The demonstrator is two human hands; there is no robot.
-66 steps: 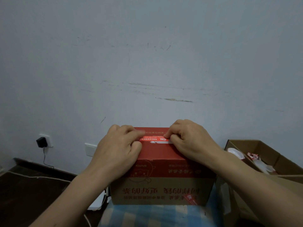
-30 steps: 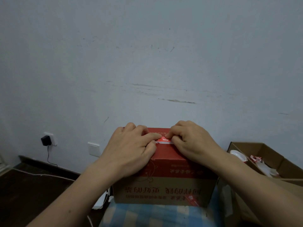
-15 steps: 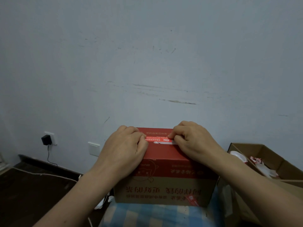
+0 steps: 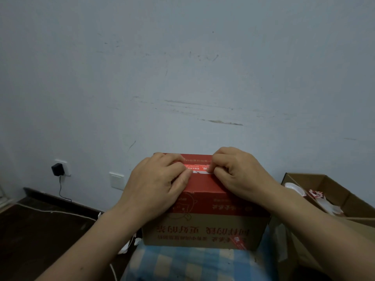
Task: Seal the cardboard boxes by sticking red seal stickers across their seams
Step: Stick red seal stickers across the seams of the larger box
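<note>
A cardboard box (image 4: 205,230) with a red top band sits on a blue checked cloth (image 4: 182,262) right in front of me. A red and white seal sticker (image 4: 199,168) lies along the seam on the box top. My left hand (image 4: 156,187) rests on the left part of the top, with bent fingertips and thumb pressing the sticker's left end. My right hand (image 4: 241,175) is on the right part, thumb and forefinger pinching the sticker's right end. Both ends of the sticker are hidden under my fingers.
An open cardboard box (image 4: 332,187) with white and red scraps inside stands to the right. A grey wall (image 4: 182,78) rises close behind. Low on the left are a plugged-in black charger (image 4: 57,169), a white wall switch (image 4: 116,180) and a dark floor with a white cable (image 4: 50,210).
My left hand slid right along the sticker until it nearly met my right hand, then drew back to the sticker's left end. My right hand stayed at the right end.
</note>
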